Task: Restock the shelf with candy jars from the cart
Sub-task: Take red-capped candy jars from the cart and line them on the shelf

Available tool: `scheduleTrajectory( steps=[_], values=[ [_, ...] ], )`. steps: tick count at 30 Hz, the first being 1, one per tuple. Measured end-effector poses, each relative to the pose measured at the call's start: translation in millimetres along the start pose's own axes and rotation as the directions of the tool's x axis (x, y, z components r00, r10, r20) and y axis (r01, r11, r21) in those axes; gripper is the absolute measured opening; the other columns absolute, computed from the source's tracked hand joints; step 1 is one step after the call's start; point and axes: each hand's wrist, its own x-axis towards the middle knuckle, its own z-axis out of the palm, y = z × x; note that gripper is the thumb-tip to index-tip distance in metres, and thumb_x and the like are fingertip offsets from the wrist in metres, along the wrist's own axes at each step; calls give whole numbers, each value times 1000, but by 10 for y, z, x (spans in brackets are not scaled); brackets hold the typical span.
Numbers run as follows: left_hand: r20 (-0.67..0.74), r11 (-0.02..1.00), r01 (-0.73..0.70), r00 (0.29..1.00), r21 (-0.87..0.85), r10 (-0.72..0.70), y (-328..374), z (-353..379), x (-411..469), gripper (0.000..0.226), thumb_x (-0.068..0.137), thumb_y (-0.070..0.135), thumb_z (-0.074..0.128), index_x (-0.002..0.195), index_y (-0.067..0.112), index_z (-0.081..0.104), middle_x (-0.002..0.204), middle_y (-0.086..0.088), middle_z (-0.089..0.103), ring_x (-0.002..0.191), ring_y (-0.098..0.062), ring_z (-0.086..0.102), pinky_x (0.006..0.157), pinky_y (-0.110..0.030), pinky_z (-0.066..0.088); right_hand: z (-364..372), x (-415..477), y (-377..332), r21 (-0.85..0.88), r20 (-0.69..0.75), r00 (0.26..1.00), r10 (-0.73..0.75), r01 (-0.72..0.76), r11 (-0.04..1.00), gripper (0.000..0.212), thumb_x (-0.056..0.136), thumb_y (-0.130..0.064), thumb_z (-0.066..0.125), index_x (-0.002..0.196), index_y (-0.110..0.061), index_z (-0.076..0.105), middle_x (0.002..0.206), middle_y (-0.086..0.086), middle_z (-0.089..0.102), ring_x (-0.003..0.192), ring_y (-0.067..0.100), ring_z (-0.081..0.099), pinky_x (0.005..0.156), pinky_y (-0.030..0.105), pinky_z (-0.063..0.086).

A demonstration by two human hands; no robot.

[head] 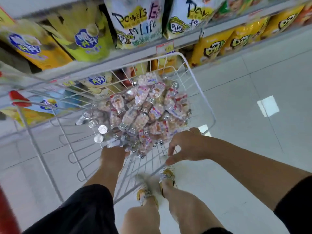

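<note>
A white wire cart basket stands below me, heaped with several clear candy jars that have silver lids and pink-and-white sweets inside. My left hand reaches down into the near side of the heap; its fingers are buried among the jars and hidden. My right hand hovers over the basket's near right corner with fingers spread and relaxed, holding nothing. The shelf runs across the top of the view, just beyond the cart.
Yellow and white snack bags fill the shelf tiers above and behind the cart. A red cart handle end sticks out at the left. Pale floor tiles stretch to the right. My feet in sandals stand under the basket.
</note>
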Motion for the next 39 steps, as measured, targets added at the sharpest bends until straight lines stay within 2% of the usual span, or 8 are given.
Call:
scheduleTrajectory(
  steps=[5, 7, 13, 16, 22, 28, 32, 39],
  values=[
    [-10, 993, 74, 997, -96, -75, 4, -306, -373, 13, 93, 17, 53, 102, 25, 58, 103, 4, 67, 101, -19, 67, 80, -28, 43, 17, -73, -58, 63, -37, 999, 28, -26, 998, 48, 72, -74, 64, 97, -33, 71, 108, -12, 64, 114, 7, 50, 113, 51, 2],
    [-37, 980, 104, 993, -171, -112, -24, -504, -586, 22, 91, 18, 54, 113, 21, 56, 107, 2, 64, 102, -21, 66, 79, -31, 43, 67, -133, -102, 68, -92, 993, 78, -72, 995, 46, 76, -70, 66, 105, -34, 67, 105, -13, 63, 110, 6, 50, 115, 50, 0],
    [-223, 759, 8, 954, -651, -201, -270, -1310, -1593, 16, 86, 35, 55, 94, 23, 61, 96, 4, 60, 87, -18, 64, 71, -34, 53, -122, -722, -606, 97, -260, 965, -27, 54, 994, 40, 93, -37, 63, 131, -28, 59, 132, -9, 61, 115, 14, 59, 104, 28, 38],
    [-392, 650, -184, 900, -737, -189, -425, -1802, -2271, 26, 83, 29, 65, 109, 25, 61, 106, 8, 55, 95, -12, 58, 85, -33, 55, -520, -1169, -1020, 191, -370, 921, -119, 200, 961, 38, 90, -28, 67, 128, -30, 62, 127, -8, 62, 112, 8, 59, 95, 25, 47],
    [-627, 437, -468, 688, -768, -366, -598, -2679, -3391, 45, 80, 30, 74, 121, 38, 57, 111, 19, 61, 95, 5, 60, 75, -3, 43, -1335, -1872, -1685, 107, -658, 699, -282, 456, 883, 64, 75, -38, 78, 134, -31, 54, 124, -10, 59, 112, 8, 55, 97, 33, 47],
    [-738, 348, -672, 464, -653, -489, -671, -3270, -3971, 43, 80, 30, 79, 118, 40, 59, 111, 19, 64, 98, 2, 63, 89, -27, 53, -1939, -2419, -2132, 14, -787, 506, -352, 585, 811, 48, 73, -46, 82, 115, -33, 62, 102, -14, 66, 93, 1, 61, 79, 23, 50],
    [-760, 294, -751, 399, -592, -512, -838, -3586, -4164, 44, 85, 30, 76, 124, 38, 58, 113, 19, 65, 98, 0, 64, 90, -32, 54, -2380, -2611, -2374, -27, -822, 421, -383, 643, 765, 43, 76, -35, 83, 113, -28, 64, 94, -13, 68, 86, -6, 59, 71, 10, 42],
    [-768, 334, -740, 370, -584, -523, -1313, -4012, -4243, 40, 94, 30, 65, 132, 35, 53, 117, 21, 63, 95, 8, 63, 74, -13, 51, -3155, -2668, -2785, -10, -857, 373, -356, 678, 735, 45, 76, -40, 83, 113, -32, 58, 95, -22, 66, 86, -13, 60, 69, 4, 41]
  ],
)
